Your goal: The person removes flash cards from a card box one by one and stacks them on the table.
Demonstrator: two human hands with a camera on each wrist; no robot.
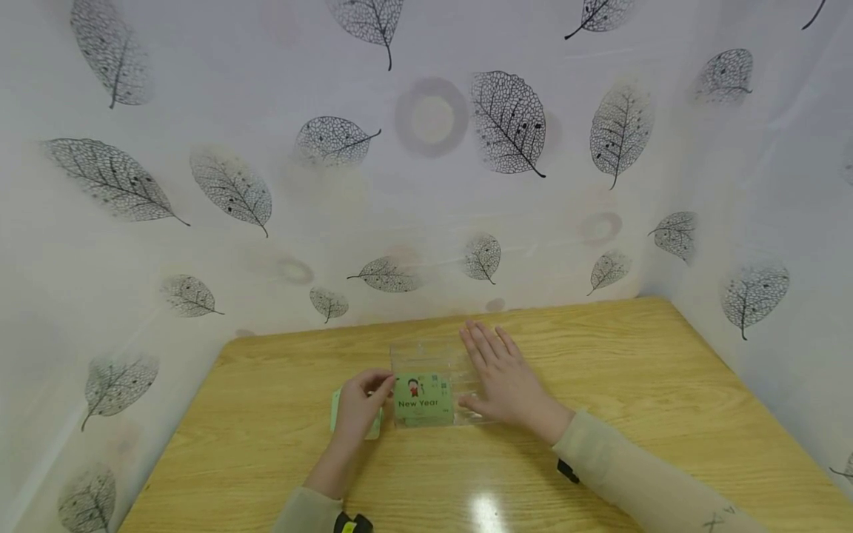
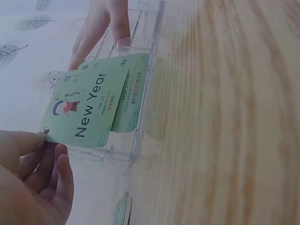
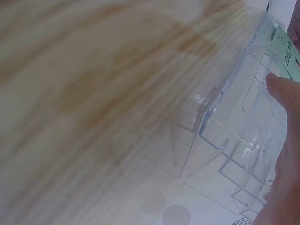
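Observation:
My left hand point(image 1: 360, 409) pinches the corner of a green "New Year" card point(image 2: 82, 110) between thumb and fingers. The card, printed with a small figure in red, lies tilted over a clear plastic box point(image 1: 408, 357) with compartments. Beneath it another green card point(image 2: 132, 96) with Chinese text shows at the box's near side. My right hand point(image 1: 509, 383) rests on the right part of the box, its fingers stretched toward the back and the thumb point(image 3: 281, 89) on the near compartment.
More green cards point(image 1: 335, 418) lie on the wooden table point(image 1: 586, 355) left of the box, partly hidden under my left hand. A pale leaf-patterned curtain point(image 1: 426, 207) closes off the table's back and sides.

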